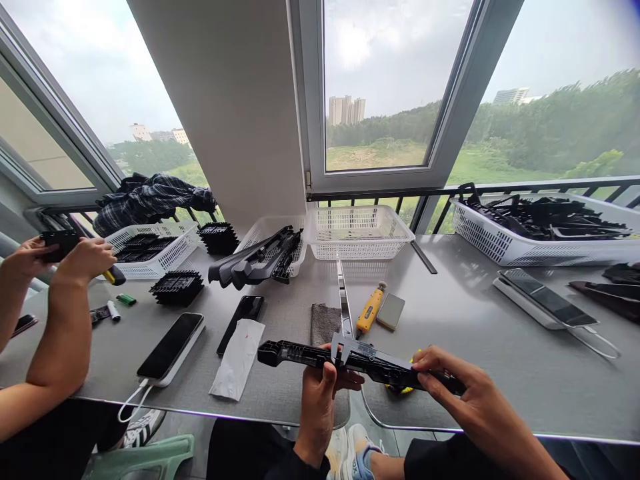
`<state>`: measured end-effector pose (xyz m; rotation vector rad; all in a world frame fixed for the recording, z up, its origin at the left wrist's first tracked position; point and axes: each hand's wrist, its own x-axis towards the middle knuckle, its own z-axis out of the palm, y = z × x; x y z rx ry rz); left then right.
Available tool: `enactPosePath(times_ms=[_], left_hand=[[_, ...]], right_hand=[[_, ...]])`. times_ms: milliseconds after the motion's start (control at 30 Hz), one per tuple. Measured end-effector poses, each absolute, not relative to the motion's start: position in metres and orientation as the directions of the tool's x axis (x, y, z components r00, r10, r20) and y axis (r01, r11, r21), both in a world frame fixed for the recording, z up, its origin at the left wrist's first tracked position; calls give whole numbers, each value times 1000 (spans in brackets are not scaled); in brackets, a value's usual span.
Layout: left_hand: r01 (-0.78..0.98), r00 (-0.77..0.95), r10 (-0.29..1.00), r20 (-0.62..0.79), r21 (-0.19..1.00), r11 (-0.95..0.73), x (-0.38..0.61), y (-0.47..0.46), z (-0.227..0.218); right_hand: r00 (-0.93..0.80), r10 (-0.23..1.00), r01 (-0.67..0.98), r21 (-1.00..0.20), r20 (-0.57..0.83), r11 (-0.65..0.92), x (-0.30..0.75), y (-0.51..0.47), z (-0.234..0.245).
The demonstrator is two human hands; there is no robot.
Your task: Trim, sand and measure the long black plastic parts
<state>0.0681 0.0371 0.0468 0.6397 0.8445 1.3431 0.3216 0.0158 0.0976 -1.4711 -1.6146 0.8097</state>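
A long black plastic part (295, 353) lies crosswise in front of me, above the table's near edge. My left hand (320, 397) is closed around its middle from below, thumb up. A silver caliper (373, 352) lies along the part, its jaws over the part near my left thumb. My right hand (457, 383) pinches at the right end, where caliper and part run together; its fingers appear to grip the caliper, partly hiding both. Below them, a yellow and black object (400, 389) is mostly covered. Behind are a yellow handheld tool (371, 311) and a small grey block (391, 311).
White baskets (363, 250) line the window side; the right basket (530, 252) holds many black parts. Long black parts (255, 260) jut from another. Phones (173, 347), a white tissue (237, 360) and a dark cloth (325, 325) lie about. At left, a co-worker's hands (87, 263) hold a black piece.
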Motion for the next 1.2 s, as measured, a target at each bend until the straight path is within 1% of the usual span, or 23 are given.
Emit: enactPosePath(times_ms=[267,367,467,567,667,733,867,933,1100,1200], left_hand=[[-494,87,989,-118,857,146,70,37,45],[-475,83,988,-128,867,152,70,36,50],[-471,71,987,-148,867,163,71,36,55],[-463,110,984,-141,869,176,72,38,55],[-453,148,980,-136,871,189,73,39,52],[-452,158,977,-140,870,197,72,40,51],[-474,160,975,-152,855,211,68,40,50],[-493,163,975,-151,843,213,66,40,50],[-496,185,975,-126,844,203,68,38,52],[-481,180,976,-124,854,197,70,37,55]], right_hand=[[-15,991,505,-854,132,121,322,18,94],[-40,991,564,-816,129,129,322,17,96],[-22,990,633,-764,142,124,314,18,103],[2,986,693,-711,166,118,298,22,112],[-22,981,717,-680,195,152,280,26,118],[-24,979,704,-692,200,159,269,28,117],[46,976,650,-749,211,132,256,31,108],[51,976,631,-764,214,134,255,32,104],[56,978,643,-756,203,120,257,35,105],[20,982,649,-749,186,129,259,38,110]])
